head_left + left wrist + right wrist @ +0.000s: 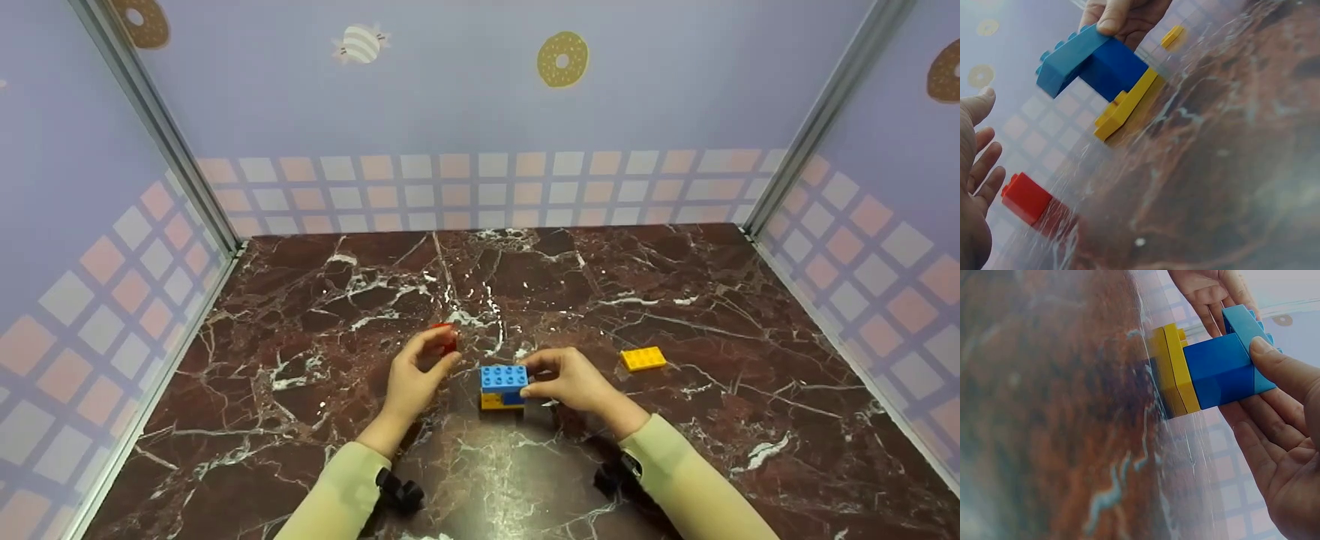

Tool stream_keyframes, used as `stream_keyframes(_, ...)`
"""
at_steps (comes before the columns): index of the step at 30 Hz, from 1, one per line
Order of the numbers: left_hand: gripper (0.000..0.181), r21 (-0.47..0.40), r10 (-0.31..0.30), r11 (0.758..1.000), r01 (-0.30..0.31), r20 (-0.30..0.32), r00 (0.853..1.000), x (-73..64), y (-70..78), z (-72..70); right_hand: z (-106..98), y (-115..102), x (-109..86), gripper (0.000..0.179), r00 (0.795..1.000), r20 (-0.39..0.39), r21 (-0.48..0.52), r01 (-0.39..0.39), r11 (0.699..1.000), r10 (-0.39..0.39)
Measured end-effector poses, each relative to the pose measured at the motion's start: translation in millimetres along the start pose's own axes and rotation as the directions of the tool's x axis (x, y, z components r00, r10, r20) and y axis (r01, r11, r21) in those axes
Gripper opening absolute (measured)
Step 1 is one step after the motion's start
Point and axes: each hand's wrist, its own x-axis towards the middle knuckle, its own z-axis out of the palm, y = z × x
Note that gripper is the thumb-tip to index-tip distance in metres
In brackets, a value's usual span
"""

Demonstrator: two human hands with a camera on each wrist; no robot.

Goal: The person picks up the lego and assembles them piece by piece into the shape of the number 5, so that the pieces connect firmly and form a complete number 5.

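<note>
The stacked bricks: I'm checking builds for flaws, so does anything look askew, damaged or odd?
I see no damage. The one lopsided feature is the light blue brick: in the left wrist view it juts past the dark blue brick, leaving an open gap above the yellow base. That may be deliberate.

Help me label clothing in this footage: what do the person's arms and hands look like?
The left sleeve and right sleeve are pale yellow-green, each with a black device on its inner side. The left hand and right hand wear no gloves.

Red block (450, 346) partly behind left grip (415, 373)
</note>
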Motion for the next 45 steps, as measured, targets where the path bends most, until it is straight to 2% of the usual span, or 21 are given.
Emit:
stream_keyframes(8, 0.044, 0.055, 0.024, 0.998, -0.019, -0.088, 0.996, 7.1, -14.4, -9.4, -0.8, -1.4, -0.3, 0.037, 1.000, -0.007, -0.002, 0.005, 1.000, -0.005)
stream_keyframes(12, 0.048, 0.059, -0.009, 0.998, 0.015, -0.106, 0.994, 13.5, -20.8, -13.7, -0.2, -1.8, -0.3, 0.037, 1.000, -0.006, 0.005, -0.007, 1.000, 0.007)
stream_keyframes(18, 0.057, 0.074, -0.083, 0.993, 0.089, -0.088, 0.993, 24.0, -28.5, -15.2, 0.4, -1.8, -0.3, 0.036, 1.000, -0.001, 0.018, 0.000, 1.000, 0.000)
stream_keyframes(24, 0.063, 0.195, -0.131, 0.971, 0.136, -0.039, 0.991, 28.3, -29.9, -14.7, 0.3, -1.9, -1.0, 0.037, 1.000, 0.006, 0.032, -0.008, 0.999, 0.008)
stream_keyframes(28, 0.059, 0.295, -0.141, 0.945, 0.141, -0.021, 0.990, 29.1, -31.0, -14.3, 0.2, -2.0, -0.6, 0.037, 1.000, 0.004, 0.026, -0.004, 1.000, 0.004)
stream_keyframes(35, 0.053, 0.359, -0.166, 0.920, 0.159, -0.011, 0.986, 28.0, -30.7, -14.0, -0.1, -1.6, -0.6, 0.037, 1.000, 0.006, 0.037, -0.010, 0.999, 0.010)
stream_keyframes(40, 0.047, 0.426, -0.158, 0.892, 0.149, -0.015, 0.987, 28.0, -30.8, -14.2, 0.4, -2.0, -0.7, 0.037, 1.000, 0.007, 0.034, -0.011, 0.999, 0.011)
stream_keyframes(42, 0.045, 0.437, -0.153, 0.888, 0.145, -0.016, 0.988, 27.9, -30.9, -14.3, 0.2, -2.2, -0.8, 0.037, 1.000, 0.006, 0.026, -0.003, 1.000, 0.003)
stream_keyframes(45, 0.043, 0.422, -0.158, 0.894, 0.152, -0.023, 0.987, 27.7, -29.4, -14.2, -0.5, -2.4, -0.7, 0.037, 1.000, 0.003, 0.020, 0.002, 1.000, -0.002)
